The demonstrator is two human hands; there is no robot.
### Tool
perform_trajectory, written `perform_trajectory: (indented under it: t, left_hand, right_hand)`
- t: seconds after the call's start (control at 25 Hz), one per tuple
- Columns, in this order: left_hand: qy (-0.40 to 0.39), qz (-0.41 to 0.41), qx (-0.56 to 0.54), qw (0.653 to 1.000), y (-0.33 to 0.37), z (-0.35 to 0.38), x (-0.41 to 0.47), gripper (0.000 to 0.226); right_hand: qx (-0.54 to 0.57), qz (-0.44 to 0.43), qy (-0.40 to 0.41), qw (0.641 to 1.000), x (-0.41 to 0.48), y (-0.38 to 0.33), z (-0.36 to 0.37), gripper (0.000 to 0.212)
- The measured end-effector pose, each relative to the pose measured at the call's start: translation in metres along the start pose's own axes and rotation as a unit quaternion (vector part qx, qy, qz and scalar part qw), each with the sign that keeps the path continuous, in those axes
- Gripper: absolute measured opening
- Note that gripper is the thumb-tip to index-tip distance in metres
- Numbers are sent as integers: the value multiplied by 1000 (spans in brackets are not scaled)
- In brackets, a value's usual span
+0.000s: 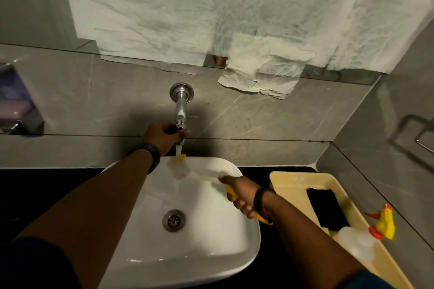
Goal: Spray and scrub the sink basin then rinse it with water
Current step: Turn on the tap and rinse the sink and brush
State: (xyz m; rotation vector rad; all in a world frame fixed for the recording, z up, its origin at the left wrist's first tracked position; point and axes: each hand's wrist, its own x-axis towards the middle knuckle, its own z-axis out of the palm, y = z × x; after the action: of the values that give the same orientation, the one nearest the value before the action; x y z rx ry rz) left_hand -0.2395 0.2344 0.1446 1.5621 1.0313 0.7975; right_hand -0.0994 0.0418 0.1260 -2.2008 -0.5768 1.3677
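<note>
So the sink basin [187, 237] sits on the counter [47, 185] with the tap [180, 110] coming out of the wall right behind it. Just to its right there's a tray [288, 183] holding a pad [326, 209], with a spray bottle [366, 237] lying across the tray's right edge. A soap dispenser [16, 103] is on the wall far left.

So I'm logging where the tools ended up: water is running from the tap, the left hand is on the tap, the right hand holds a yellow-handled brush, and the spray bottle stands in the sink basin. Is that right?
Not quite. The head view shows the spray bottle lying in the beige tray to the right of the sink basin, not standing in it. The rest holds: water runs from the tap, the left hand is on it, and the right hand holds the yellow-handled brush.
</note>
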Motion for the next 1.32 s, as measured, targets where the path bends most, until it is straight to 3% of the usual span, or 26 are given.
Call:
perform_trajectory:
  t: [0.12,0.24,0.28,0.36,0.44,0.48,0.52,0.6,0.68,0.76,0.8,0.88,1.0,1.08,1.16,1.24,1.32]
  left_hand:
    - [-5,-4,-12,1000,0,0,-1,29]
    - [-6,-10,-15,1000,-1,-1,-2,25]
    - [-4,-13,-14,1000,-1,-1,-2,23]
    - [0,-15,-14,1000,0,0,-3,21]
    - [0,-14,-24,1000,1,1,-4,21]
    - [0,-15,-27,1000,1,0,-4,20]
    - [0,-15,-28,999,1,0,-4,20]
    - [-3,-21,-25,999,1,0,-5,21]
    - [-3,-23,-31,999,1,0,-5,20]
    - [-1,-22,-29,999,1,0,-5,20]
    - [-1,-21,-26,999,1,1,-5,21]
    - [0,-21,-24,999,0,0,-3,25]
    - [22,-24,-7,999,-1,2,-1,31]
    - [62,-19,77,995,0,8,0,38]
    - [105,-11,157,982,4,13,-2,43]
    - [147,67,259,952,2,16,-1,50]
    - [159,235,383,879,-7,15,1,68]
  right_hand:
    - [2,16,-43,999,-3,2,-6,62]
    - [-64,-137,81,985,-3,2,-2,60]
    - [-149,-196,150,958,-5,4,-1,60]
    - [-349,-263,265,859,-7,7,1,61]
    - [-451,-313,331,767,-7,10,1,59]
    - [-469,-327,340,747,-8,9,2,58]
    - [-476,-328,340,742,-8,9,3,58]
    - [-452,-305,322,774,-7,6,8,60]
    - [-369,-255,281,848,-6,1,13,62]
    - [-186,-192,184,946,-2,-4,17,59]
    - [-85,-153,136,975,-2,-5,17,55]
    - [15,-73,73,995,-4,-5,15,53]
    - [8,-46,61,997,-5,-3,13,56]
    - [29,-88,77,993,-4,-1,14,55]
    - [-56,-163,147,974,-4,2,14,57]
    - [-247,-220,228,916,-7,6,13,62]
    - [-378,-263,298,836,-7,12,13,63]
